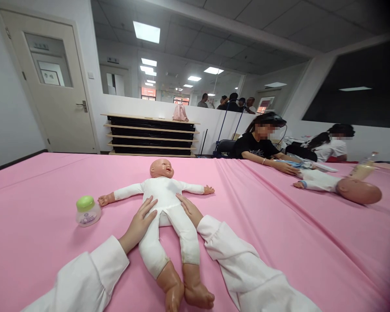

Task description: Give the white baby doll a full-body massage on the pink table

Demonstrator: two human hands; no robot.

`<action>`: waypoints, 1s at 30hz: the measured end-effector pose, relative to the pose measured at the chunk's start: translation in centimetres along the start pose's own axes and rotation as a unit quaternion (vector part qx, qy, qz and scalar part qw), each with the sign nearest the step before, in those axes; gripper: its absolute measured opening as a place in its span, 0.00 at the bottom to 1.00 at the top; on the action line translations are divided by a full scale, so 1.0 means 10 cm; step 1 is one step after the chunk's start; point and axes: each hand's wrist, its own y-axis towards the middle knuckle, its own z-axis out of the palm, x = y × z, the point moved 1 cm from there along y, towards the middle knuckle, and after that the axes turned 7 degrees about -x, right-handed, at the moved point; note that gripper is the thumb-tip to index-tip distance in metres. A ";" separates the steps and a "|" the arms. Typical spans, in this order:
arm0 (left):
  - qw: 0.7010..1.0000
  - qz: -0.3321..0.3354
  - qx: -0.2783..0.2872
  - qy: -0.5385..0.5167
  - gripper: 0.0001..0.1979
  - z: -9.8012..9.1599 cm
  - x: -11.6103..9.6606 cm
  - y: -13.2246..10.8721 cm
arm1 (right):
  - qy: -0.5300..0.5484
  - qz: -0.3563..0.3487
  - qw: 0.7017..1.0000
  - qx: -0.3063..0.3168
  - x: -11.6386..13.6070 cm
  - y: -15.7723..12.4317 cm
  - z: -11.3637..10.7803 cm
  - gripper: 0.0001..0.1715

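A baby doll (164,195) with a white cloth body lies on its back, its head away from me and its arms spread wide. My left hand (140,223) rests along the doll's hip on the left, fingers stretched out towards its belly. On the other side, my right hand (189,209) lies against the doll's waist and hip with its fingers extended; some of them are partly hidden. Neither hand grips anything. Just beyond the doll's hand on the left stands a small clear jar (88,212) with a green lid.
Pink cloth (263,242) covers the table, with folds running along the right. Across the table a person (258,141) handles a second doll (331,182), near a bottle of yellowish liquid (364,167). Another person (331,145) sits farther right. Behind stands a low stack of boards (151,134).
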 end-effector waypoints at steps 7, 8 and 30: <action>1.000 -0.005 0.002 0.009 0.23 -0.01 -0.02 0.01 | 0.005 0.005 1.000 0.004 0.02 0.00 -0.01 0.56; 1.000 -0.006 0.002 0.011 0.23 -0.01 -0.02 0.01 | 0.005 0.005 1.000 0.004 0.03 0.00 -0.01 0.56; 1.000 -0.010 0.005 0.016 0.24 0.00 -0.01 0.01 | -0.006 0.000 1.000 0.011 -0.04 0.01 0.01 0.55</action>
